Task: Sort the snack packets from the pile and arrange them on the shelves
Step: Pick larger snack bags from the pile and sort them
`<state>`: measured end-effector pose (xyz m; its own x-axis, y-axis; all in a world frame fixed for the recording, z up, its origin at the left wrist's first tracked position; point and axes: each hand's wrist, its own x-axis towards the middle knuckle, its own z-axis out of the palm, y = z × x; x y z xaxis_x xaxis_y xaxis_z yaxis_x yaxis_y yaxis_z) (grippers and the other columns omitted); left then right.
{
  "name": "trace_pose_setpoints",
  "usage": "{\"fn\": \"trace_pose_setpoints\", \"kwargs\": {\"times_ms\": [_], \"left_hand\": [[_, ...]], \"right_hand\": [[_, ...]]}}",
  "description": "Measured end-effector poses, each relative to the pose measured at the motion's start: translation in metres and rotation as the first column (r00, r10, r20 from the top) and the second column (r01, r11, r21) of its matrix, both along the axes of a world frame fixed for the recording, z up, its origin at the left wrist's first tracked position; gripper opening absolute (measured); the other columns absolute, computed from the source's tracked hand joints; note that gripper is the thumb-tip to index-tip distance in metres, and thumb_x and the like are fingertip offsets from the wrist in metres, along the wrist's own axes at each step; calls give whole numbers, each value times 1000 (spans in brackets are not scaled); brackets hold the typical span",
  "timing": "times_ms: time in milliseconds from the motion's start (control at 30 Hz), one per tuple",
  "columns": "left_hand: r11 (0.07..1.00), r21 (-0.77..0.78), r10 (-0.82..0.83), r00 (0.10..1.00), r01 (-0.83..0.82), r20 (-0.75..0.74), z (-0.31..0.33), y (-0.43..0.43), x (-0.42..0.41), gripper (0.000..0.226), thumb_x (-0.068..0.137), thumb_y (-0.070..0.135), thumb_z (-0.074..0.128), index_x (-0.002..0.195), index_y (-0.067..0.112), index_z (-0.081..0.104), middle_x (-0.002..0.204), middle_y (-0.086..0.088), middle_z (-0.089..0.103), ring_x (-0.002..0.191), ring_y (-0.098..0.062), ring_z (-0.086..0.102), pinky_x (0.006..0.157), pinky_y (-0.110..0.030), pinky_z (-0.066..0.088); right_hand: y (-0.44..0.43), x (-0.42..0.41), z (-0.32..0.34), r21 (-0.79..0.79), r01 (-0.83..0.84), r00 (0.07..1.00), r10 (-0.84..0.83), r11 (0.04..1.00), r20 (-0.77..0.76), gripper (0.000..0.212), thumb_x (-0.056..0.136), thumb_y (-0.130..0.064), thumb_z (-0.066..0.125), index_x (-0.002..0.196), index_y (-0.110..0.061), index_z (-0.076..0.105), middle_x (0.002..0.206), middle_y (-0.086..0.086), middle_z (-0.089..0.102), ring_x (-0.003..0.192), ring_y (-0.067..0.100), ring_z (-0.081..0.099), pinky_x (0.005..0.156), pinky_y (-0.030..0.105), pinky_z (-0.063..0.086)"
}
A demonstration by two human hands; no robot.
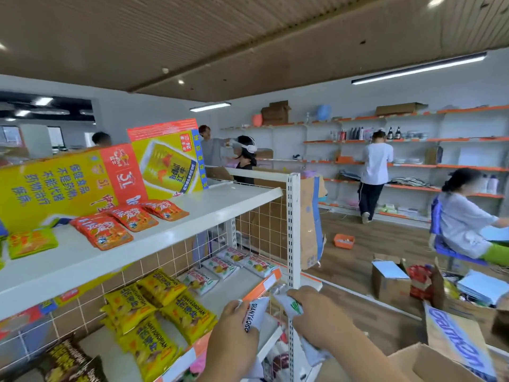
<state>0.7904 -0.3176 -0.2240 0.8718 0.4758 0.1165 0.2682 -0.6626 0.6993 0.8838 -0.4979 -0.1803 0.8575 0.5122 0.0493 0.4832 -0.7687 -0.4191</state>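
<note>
**Item 1.** left hand (234,337), lower centre of frame. Fingers curled round lettered white packet (254,315). Black print; long axis near upright, top leaning right.

**Item 2.** right hand (316,312), just right of item 1. Fingers & thumb grip green-print white packet (290,306). Long axis runs steeply from upper left to lower right; tail end appears to hang below the wrist. Top corners of the 2 pkts come close btw the hands; touching or not, cannot tell.

**Key relation.** Matching white row (228,267) lies flat on middle shelf (231,292), up-frame & slightly left of both hands, behind the orange front lip. Left hand sits before the open bay, so prob. the nearer. Right hand is by the perforated upright post (292,244), which stands partly btw it and the row.

**Materials.** Pkts are glossy film pillow bags w/ crimped ends, puffed and soft; likely slippery and easy to crumple. Shelving is smooth white painted metal w/ a wire-grid back.

**Other stock.**
- yellow packets (157,312): overlapped, left of the white row.
- red packets (124,220): three, flat on top shelf (192,216).
- dark packets (68,359): lower left.
- cardboard box (429,362): lower right, flaps open.
</note>
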Motion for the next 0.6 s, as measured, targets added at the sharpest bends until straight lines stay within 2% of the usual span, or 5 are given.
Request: {"fn": "trace_pose_setpoints", "kwargs": {"times_ms": [100,233,367,500,600], "left_hand": [[999,15,31,999,-31,-14,-12,18,23,60,94,25,55,153,30,44,162,12,29,140,-12,42,110,-27,38],[998,-33,63,998,-62,12,-19,46,62,57,92,24,57,148,29,50,154,12,39,126,-12,52,100,-27,43],[992,-89,95,995,-91,41,-23,79,109,55,95,27,57,149,30,49,154,13,39,127,-12,53,98,-28,43],[993,-92,70,997,-69,15,-25,105,157,56,97,31,55,151,28,45,157,8,35,132,-14,50,102,-30,44],[997,-63,54,999,-53,7,-30,125,184,56,97,30,54,152,29,43,158,7,34,134,-14,48,101,-29,43]], "right_hand": [[21,22,-12,23,-24,1000,25,999,-16,44,85,-27,53,129,-33,56,131,-3,52,113,21,60,88,36,52],[49,59,-21,32,-55,998,56,998,-41,63,86,-22,55,147,-32,46,148,-3,43,129,22,52,101,33,45],[84,96,-31,39,-54,997,56,998,-53,67,87,-21,55,152,-31,41,155,-3,37,135,20,47,108,32,42],[110,134,-33,-3,-44,998,44,999,-53,68,87,-21,56,153,-30,40,156,-5,34,135,20,48,107,31,41],[129,162,-38,-4,-22,999,22,1000,-47,70,83,-21,56,151,-30,43,151,-1,39,128,22,53,99,32,47]]}}
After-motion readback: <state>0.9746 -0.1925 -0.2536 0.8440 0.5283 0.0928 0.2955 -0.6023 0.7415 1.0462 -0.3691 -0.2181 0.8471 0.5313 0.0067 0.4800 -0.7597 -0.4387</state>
